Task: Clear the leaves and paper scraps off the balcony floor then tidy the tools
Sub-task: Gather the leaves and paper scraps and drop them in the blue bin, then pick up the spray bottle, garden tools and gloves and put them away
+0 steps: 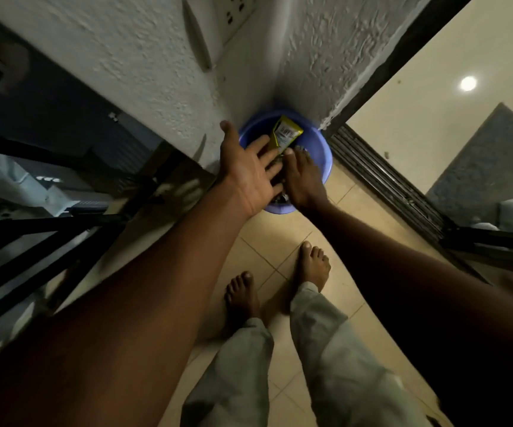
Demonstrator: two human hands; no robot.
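Note:
A blue plastic tub stands on the floor in the wall corner. A yellow wrapper with a barcode sticks up inside it, over some dark scraps that are mostly hidden. My left hand is above the tub's left side, palm up, fingers spread. My right hand is palm down over the tub, fingers together and pointing toward the wrapper. Whether the right hand holds any scraps is hidden beneath it.
Beige floor tiles run toward me, with my bare feet on them. A black railing runs along the left. A sliding door track and dark frame bound the right. A rough white wall rises behind the tub.

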